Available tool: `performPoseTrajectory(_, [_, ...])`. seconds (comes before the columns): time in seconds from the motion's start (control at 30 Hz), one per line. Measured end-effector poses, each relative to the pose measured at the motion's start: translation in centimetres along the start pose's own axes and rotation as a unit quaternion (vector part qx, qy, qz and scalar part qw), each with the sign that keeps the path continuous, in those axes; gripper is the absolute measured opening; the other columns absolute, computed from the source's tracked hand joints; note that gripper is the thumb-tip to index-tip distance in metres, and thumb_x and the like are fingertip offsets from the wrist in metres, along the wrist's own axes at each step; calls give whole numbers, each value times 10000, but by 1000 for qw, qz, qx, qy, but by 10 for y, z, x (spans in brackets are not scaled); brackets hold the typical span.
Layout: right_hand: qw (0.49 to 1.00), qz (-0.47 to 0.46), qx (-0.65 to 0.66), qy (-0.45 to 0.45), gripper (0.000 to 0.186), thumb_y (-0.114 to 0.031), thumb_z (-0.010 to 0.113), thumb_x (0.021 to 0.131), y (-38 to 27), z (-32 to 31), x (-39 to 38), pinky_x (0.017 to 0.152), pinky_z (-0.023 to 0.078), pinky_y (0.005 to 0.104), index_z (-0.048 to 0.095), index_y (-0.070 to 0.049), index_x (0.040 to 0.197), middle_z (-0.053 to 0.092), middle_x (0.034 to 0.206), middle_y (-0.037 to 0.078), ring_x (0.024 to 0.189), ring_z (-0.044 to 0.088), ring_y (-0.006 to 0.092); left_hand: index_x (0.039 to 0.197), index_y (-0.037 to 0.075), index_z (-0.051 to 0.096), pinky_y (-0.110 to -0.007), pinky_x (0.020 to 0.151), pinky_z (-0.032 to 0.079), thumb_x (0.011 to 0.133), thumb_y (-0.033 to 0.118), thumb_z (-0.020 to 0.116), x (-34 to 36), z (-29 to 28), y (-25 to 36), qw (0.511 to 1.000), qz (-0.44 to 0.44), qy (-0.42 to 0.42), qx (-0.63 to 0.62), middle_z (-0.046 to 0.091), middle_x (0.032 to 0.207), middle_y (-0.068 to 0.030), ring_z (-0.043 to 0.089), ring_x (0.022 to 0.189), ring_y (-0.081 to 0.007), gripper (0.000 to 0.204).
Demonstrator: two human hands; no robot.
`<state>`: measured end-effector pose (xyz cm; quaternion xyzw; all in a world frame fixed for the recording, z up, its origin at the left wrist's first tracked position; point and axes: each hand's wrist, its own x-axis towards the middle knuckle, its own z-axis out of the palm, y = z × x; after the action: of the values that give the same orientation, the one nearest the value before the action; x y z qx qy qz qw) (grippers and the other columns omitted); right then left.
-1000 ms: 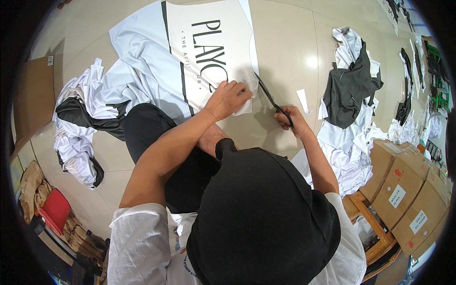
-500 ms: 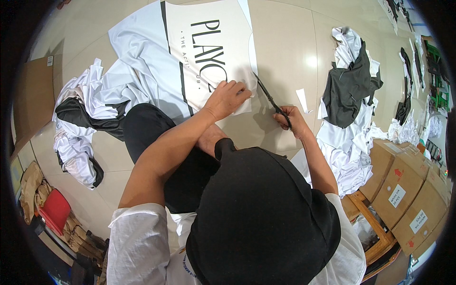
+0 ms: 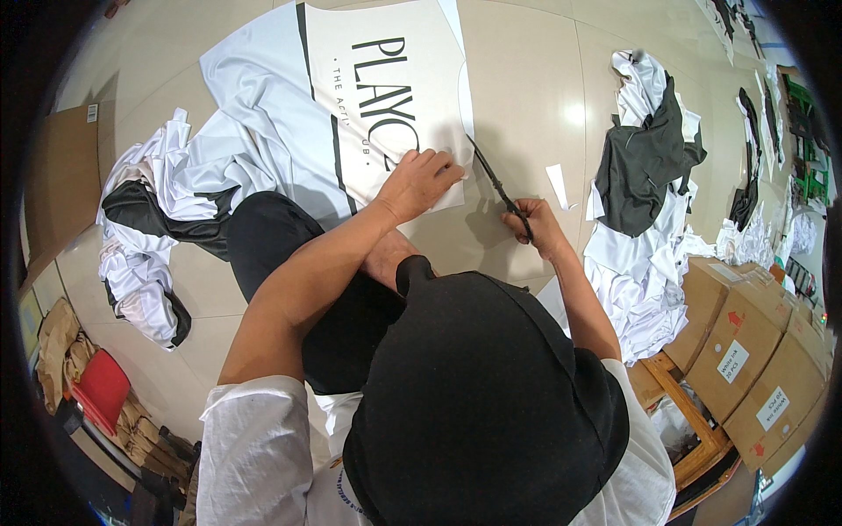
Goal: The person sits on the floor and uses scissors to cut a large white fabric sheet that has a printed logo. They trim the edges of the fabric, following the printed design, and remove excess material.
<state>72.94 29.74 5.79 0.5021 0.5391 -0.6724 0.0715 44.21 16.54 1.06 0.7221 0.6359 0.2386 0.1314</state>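
Fingers (image 3: 443, 167) of the left hand (image 3: 419, 182) are lying spread and flat, pressing the white panel (image 3: 386, 96) against the floor (image 3: 526, 79) near the panel's lower edge. Right hand (image 3: 537, 230) is closing around the handles of the scissors (image 3: 496, 184), whose dark blades are pointing up toward the panel's right edge, just beside the left fingertips. Panel, printed in black and bordered by a dark stripe, is lying over paler fabric (image 3: 254, 114). Cut strip (image 3: 558, 186) is lying just right of the scissors. Garment pile (image 3: 649, 167) and cartons (image 3: 754, 351) are sitting further right.
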Motion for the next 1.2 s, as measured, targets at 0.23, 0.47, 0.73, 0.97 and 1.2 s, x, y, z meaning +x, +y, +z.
performPoseTrajectory(0.23, [999, 11, 42, -7, 285, -235, 839, 931, -14, 6, -3, 489, 359, 257, 659, -83, 770, 565, 636, -29, 531, 500, 75, 1203, 186, 693, -399, 874, 444, 978, 173, 710, 1, -2, 1, 1000, -7, 6, -20, 618, 1182, -5, 626, 1050, -228, 226])
performPoseTrajectory(0.47, [999, 8, 30, -16, 292, -281, 840, 917, -24, 4, 12, 498, 352, 272, 669, -82, 790, 560, 647, -21, 541, 494, 82, 1196, 188, 701, -400, 877, 449, 983, 177, 709, 1, -3, 2, 1000, -5, 16, -21, 620, 1193, -2, 627, 1042, -230, 213])
performPoseTrajectory(0.73, [999, 6, 26, -19, 279, -277, 840, 915, -29, 7, 18, 501, 341, 265, 669, -80, 816, 549, 669, -41, 552, 477, 72, 1198, 195, 697, -400, 867, 449, 988, 189, 713, 0, -2, 1, 1000, -2, 22, -22, 622, 1210, 4, 625, 1037, -221, 211])
performPoseTrajectory(0.97, [998, 11, 54, -8, 276, -272, 853, 911, -27, 16, 13, 500, 344, 261, 669, -84, 827, 565, 687, -38, 553, 477, 68, 1202, 193, 694, -403, 865, 450, 986, 193, 715, 0, -2, 1, 1000, 1, 19, -17, 619, 1214, -4, 624, 1041, -226, 217])
performPoseTrajectory(1.2, [997, 9, 74, -3, 262, -259, 848, 918, -18, 22, 12, 499, 351, 266, 689, -63, 847, 572, 677, -34, 542, 488, 74, 1218, 196, 692, -406, 869, 453, 981, 192, 715, 1, -2, 1, 1000, 3, 20, -12, 623, 1229, -10, 630, 1051, -230, 238])
